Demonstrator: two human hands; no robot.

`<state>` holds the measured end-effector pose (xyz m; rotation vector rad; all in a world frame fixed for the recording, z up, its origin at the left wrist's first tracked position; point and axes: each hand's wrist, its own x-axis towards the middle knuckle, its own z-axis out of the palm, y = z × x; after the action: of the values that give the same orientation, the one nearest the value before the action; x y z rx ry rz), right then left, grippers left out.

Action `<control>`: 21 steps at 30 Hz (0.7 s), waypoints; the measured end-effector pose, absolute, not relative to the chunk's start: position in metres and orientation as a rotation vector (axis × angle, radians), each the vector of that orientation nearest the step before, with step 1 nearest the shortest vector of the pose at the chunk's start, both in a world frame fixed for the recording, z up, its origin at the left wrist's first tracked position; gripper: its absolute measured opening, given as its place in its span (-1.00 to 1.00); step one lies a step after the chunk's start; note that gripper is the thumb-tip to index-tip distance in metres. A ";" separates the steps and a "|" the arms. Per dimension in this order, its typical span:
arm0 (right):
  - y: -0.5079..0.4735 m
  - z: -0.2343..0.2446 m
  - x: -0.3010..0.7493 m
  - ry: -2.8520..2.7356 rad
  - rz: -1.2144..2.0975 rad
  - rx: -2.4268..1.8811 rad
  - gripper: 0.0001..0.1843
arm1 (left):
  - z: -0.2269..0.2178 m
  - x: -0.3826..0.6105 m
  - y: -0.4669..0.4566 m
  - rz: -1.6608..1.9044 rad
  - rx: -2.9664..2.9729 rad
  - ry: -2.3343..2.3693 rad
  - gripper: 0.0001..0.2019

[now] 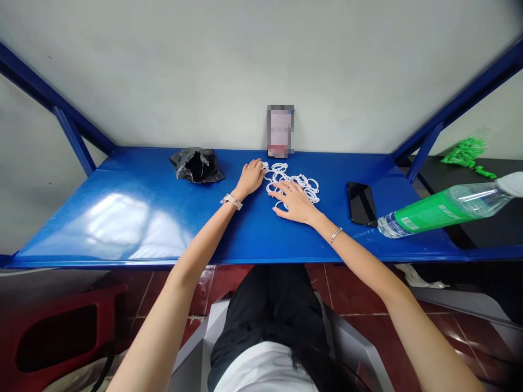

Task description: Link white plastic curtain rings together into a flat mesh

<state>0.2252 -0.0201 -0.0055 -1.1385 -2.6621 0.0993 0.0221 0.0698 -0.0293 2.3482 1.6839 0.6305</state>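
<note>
A heap of several white plastic rings lies on the blue table near the back wall. My left hand rests at the left edge of the heap, fingers curled loosely against the rings. My right hand lies flat on the front of the heap, fingers spread, covering some rings. A watch sits on my left wrist and a thin bangle on my right.
A crumpled black plastic bag lies left of the hands. A black phone lies to the right, beside a green-labelled water bottle. A small blurred card leans on the wall. Green items sit far right.
</note>
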 end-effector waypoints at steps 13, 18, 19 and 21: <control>0.008 -0.001 0.294 -2.448 0.000 -1.430 -0.85 | -0.026 0.108 0.039 0.524 2.506 1.379 -0.70; 0.014 0.002 0.308 -2.360 -0.030 -1.567 -0.85 | -0.021 0.117 0.040 0.580 2.501 1.400 -0.73; 0.015 0.002 0.310 -2.341 -0.026 -1.577 -0.85 | -0.022 0.116 0.042 0.593 2.486 1.413 -0.74; 0.016 0.002 0.313 -2.307 -0.007 -1.585 -0.85 | -0.024 0.115 0.048 0.585 2.450 1.438 -0.76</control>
<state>0.3128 0.0161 0.0019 -1.5852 -2.3071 -0.0074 0.1148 0.0477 -0.0241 2.4495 1.4381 0.5846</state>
